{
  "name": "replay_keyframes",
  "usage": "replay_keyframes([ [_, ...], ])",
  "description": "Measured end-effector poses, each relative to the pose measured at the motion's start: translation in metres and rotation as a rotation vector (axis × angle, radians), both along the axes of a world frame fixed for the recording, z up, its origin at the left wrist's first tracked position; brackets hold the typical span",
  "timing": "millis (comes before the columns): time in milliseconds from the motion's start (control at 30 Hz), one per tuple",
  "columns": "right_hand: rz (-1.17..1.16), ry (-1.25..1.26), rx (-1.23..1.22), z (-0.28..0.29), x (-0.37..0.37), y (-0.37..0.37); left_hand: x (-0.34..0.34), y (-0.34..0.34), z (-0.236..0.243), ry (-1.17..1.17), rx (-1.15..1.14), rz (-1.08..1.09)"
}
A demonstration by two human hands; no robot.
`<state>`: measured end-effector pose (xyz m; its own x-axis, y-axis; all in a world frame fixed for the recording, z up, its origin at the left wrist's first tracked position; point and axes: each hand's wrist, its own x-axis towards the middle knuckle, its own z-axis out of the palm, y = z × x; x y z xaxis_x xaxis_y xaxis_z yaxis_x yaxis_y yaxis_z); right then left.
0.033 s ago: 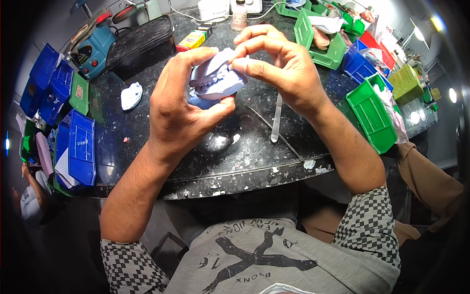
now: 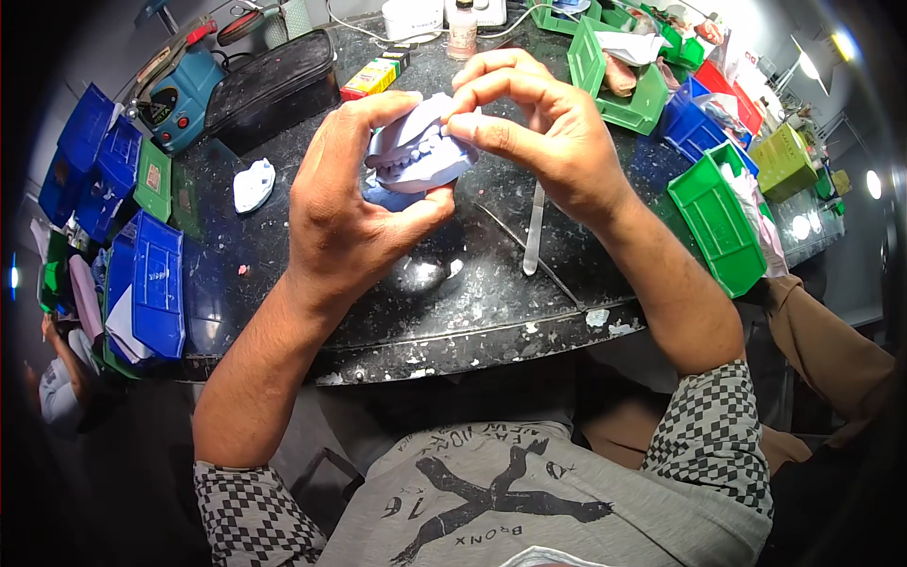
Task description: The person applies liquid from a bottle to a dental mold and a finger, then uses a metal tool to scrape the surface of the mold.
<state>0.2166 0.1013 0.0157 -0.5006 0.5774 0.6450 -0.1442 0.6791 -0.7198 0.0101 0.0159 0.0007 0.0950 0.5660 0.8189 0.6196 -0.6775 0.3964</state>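
Note:
A pale bluish-grey dental model [image 2: 414, 170], upper and lower halves together with teeth showing between them, is up above the black table. Around its left side wraps my left hand [image 2: 331, 194], thumb beneath and fingers over the top. My right hand [image 2: 557, 132] pinches thumb and forefinger at the model's upper right edge; anything small between those tips is hidden. On the table below lie a flat metal spatula [image 2: 534, 236] and a thin, dark pointed tool [image 2: 562, 286], crossing each other. Left of my hands rests a separate whitish plaster piece [image 2: 254, 185].
Blue bins [image 2: 156, 283] line the left side, and a green bin [image 2: 718, 222] stands at the right among others. Behind my hands are a black case [image 2: 269, 90], a yellow-and-red box [image 2: 375, 76] and a small bottle [image 2: 462, 33]. A person in brown trousers [image 2: 827, 335] sits at right.

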Motion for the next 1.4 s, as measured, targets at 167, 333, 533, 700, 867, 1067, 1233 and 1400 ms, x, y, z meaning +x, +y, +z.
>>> replay_keyframes([
  [167,0.021,0.013,0.0,-0.001,0.0,-0.001,-0.002,-0.003,0.002,0.087,-0.02,0.016],
  [333,-0.034,-0.142,0.107,0.008,0.005,-0.004,-0.002,-0.002,0.002,0.075,-0.019,0.007],
  [533,-0.071,-0.015,0.179,0.002,0.0,-0.001,-0.002,-0.003,0.003,0.08,-0.019,-0.001],
  [700,-0.037,-0.05,0.156,0.008,0.002,-0.003,-0.004,-0.003,0.002,0.098,-0.001,-0.004],
  [867,-0.023,-0.119,0.136,0.009,0.005,-0.001,-0.002,-0.002,0.003,0.1,0.001,-0.019],
  [1067,-0.173,-0.105,0.357,0.015,0.007,-0.006,-0.002,-0.003,0.002,0.094,-0.042,-0.011],
  [1233,-0.23,-0.203,0.626,0.02,0.01,-0.007,-0.001,-0.003,0.002,0.079,-0.044,-0.016],
  [1400,-0.229,-0.248,0.71,0.027,0.013,-0.004,0.001,-0.003,0.003,0.088,-0.031,-0.003],
])
